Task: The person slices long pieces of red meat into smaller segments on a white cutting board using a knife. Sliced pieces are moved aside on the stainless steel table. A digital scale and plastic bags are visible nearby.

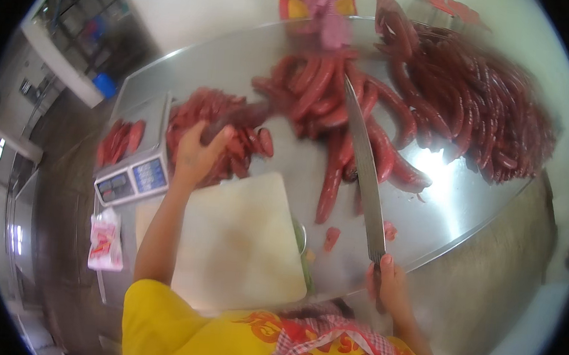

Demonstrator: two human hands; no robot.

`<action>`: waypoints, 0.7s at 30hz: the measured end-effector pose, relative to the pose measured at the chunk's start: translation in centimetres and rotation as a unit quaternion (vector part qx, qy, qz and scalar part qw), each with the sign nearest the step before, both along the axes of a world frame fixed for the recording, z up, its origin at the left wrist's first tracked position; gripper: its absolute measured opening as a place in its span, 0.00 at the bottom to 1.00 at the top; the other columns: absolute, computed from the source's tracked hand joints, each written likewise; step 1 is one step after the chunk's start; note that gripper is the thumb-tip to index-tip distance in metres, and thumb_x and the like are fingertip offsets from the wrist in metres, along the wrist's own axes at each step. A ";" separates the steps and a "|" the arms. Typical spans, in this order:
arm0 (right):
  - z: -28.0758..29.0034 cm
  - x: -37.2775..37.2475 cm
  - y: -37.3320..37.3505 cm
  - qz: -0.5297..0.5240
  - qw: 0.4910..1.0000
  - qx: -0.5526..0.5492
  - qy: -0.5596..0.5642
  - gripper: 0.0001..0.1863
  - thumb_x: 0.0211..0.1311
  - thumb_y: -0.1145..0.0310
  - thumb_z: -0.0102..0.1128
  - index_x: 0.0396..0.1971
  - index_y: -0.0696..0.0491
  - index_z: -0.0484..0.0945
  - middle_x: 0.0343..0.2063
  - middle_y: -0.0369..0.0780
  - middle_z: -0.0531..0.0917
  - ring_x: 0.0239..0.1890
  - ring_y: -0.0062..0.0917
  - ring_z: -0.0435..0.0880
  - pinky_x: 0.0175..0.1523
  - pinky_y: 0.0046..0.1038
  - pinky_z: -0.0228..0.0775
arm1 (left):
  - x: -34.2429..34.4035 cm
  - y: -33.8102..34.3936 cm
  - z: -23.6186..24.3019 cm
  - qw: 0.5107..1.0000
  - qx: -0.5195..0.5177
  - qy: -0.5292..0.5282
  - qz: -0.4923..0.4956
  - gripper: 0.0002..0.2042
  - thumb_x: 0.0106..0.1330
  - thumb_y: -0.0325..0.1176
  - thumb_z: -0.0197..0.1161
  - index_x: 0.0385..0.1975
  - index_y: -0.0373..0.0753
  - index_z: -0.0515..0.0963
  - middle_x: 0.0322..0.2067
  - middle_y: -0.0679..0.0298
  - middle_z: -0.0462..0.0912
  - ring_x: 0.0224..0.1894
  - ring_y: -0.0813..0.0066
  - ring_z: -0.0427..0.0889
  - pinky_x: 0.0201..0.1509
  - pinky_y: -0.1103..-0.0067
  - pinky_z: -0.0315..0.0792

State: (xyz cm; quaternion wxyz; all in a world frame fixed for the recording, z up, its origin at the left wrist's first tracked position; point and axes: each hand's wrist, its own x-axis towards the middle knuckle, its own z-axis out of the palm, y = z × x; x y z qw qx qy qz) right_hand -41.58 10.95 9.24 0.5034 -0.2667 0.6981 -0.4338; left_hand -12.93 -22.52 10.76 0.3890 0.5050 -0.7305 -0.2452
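Note:
My left hand point(197, 158) reaches over a heap of cut red sausage pieces point(207, 109) left of centre, thumb and fingers spread apart. A dark red piece of sausage point(248, 114), smeared by motion, shows just beyond the fingertips. In my right hand point(392, 285), at the lower right, is the dark handle of a long knife point(365, 160). Its broad blade points up and away over a pile of whole sausages point(317, 91). A white cutting board point(227, 239) lies in front of me, its surface stained.
A scale point(131, 180) bearing sausage pieces stands at the left, with a white-and-red plastic packet point(105, 239) near it. Across the steel table point(267, 41), a gloved co-worker point(326, 5) handles sausages beside a big heap point(481, 102). Small scraps point(332, 237) lie near the knife.

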 end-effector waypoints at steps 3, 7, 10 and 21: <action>0.0 0.2 0.2 0.065 0.998 -0.010 -0.018 0.30 0.73 0.44 0.39 0.26 0.57 0.74 0.14 0.33 0.72 0.14 0.15 0.67 0.20 0.21 0.60 | 5.5 9.7 -0.1 0.993 0.079 -0.077 -0.045 0.21 0.54 0.48 0.72 0.36 0.35 0.79 0.27 0.57 0.81 0.29 0.71 0.76 0.36 0.74 0.71; -0.3 0.7 0.6 0.189 0.982 0.014 -0.018 0.30 0.73 0.44 0.40 0.26 0.58 0.74 0.14 0.33 0.71 0.14 0.15 0.68 0.21 0.20 0.60 | 11.8 18.0 -2.2 0.951 0.077 -0.268 -0.136 0.23 0.52 0.53 0.72 0.36 0.39 0.78 0.29 0.56 0.80 0.35 0.52 0.79 0.39 0.69 0.72; -0.7 1.2 0.7 0.276 0.959 0.068 -0.013 0.31 0.72 0.44 0.41 0.27 0.59 0.74 0.13 0.34 0.71 0.15 0.16 0.69 0.23 0.21 0.62 | 14.8 21.0 -3.7 0.923 0.082 -0.371 -0.061 0.21 0.56 0.50 0.68 0.39 0.40 0.78 0.35 0.58 0.80 0.43 0.55 0.77 0.48 0.66 0.67; -1.3 1.2 -2.8 0.365 0.923 -0.018 0.121 0.32 0.72 0.43 0.42 0.27 0.61 0.75 0.15 0.43 0.74 0.20 0.27 0.74 0.30 0.32 0.67 | 10.2 22.4 -11.2 0.956 -0.227 -0.177 0.059 0.09 0.63 0.34 0.64 0.38 0.40 0.73 0.38 0.59 0.76 0.43 0.59 0.72 0.50 0.65 0.61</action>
